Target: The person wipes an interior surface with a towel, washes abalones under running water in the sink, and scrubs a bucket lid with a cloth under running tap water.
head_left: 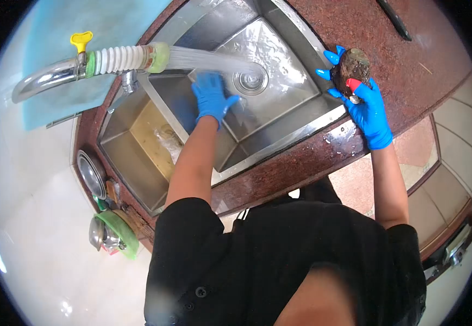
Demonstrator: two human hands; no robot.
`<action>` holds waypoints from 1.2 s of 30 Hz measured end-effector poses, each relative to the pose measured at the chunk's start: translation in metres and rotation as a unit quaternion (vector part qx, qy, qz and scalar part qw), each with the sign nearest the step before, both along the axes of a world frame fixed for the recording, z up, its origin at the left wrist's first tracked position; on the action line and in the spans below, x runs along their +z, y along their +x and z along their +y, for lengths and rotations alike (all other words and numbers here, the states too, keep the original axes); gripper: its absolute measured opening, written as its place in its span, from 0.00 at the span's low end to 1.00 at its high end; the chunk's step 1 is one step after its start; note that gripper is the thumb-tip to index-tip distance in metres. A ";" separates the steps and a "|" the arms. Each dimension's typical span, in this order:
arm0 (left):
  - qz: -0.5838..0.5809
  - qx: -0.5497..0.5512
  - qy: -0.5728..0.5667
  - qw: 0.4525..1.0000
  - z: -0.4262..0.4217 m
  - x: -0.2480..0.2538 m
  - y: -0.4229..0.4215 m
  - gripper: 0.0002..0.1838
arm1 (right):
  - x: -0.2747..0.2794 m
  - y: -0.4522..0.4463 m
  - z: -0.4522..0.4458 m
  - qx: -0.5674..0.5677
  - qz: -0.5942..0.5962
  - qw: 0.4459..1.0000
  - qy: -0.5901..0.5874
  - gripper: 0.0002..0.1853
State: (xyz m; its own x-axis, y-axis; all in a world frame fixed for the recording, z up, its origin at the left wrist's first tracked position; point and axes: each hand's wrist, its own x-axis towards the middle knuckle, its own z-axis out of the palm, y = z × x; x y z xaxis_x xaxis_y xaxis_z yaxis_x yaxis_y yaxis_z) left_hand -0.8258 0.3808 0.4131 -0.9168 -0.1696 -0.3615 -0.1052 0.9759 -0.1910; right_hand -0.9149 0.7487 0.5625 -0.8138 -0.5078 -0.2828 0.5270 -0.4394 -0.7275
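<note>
My left hand point(211, 98), in a blue glove and slightly blurred, reaches into the large steel sink basin point(279, 122). Its fingers are spread and nothing shows in them. Just beyond it, water point(208, 60) streams from the white ribbed hose point(120, 59) on the faucet point(51, 80) toward the drain point(250, 79). My right hand point(372, 111), also blue-gloved with red on the thumb tip, grips a dark brown, rough, rounded object point(354, 66) over the counter right of the sink. What kind of object it is, I cannot make out.
A smaller basin point(132, 149) on the left holds crumpled clear plastic point(168, 140). A black-handled tool point(394, 20), only partly in view, lies at the back of the red-brown counter point(350, 16). Metal bowls point(92, 174) and a green basket point(119, 233) stand at the lower left.
</note>
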 end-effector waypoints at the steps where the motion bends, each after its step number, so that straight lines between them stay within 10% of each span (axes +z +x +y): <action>1: -0.001 -0.006 -0.001 1.000 -0.010 -0.008 0.004 0.58 | 0.001 -0.001 0.002 -0.001 -0.001 1.000 -0.013 0.32; 7: 0.078 0.349 0.067 0.932 0.073 -0.045 -0.025 0.57 | 0.001 0.000 -0.001 0.002 0.010 1.000 0.021 0.37; 9: -0.048 0.055 0.242 0.968 0.085 -0.051 -0.033 0.57 | 0.004 -0.001 -0.003 0.014 0.027 0.998 0.046 0.37; 12: 0.103 -0.022 0.370 0.923 0.082 -0.080 -0.009 0.57 | -0.002 -0.002 -0.001 0.021 0.022 0.999 0.031 0.37; 21: 0.098 0.369 0.086 0.920 0.015 -0.088 -0.035 0.56 | 0.000 -0.001 -0.001 0.010 0.003 1.000 0.022 0.35; 28: 0.066 -0.192 0.275 0.940 0.058 -0.047 -0.017 0.43 | 0.005 -0.002 -0.003 0.013 0.004 0.999 0.032 0.35; 36: 0.102 -0.345 0.259 0.897 0.117 -0.018 -0.016 0.30 | -0.009 -0.001 0.003 0.000 -0.007 1.000 0.028 0.34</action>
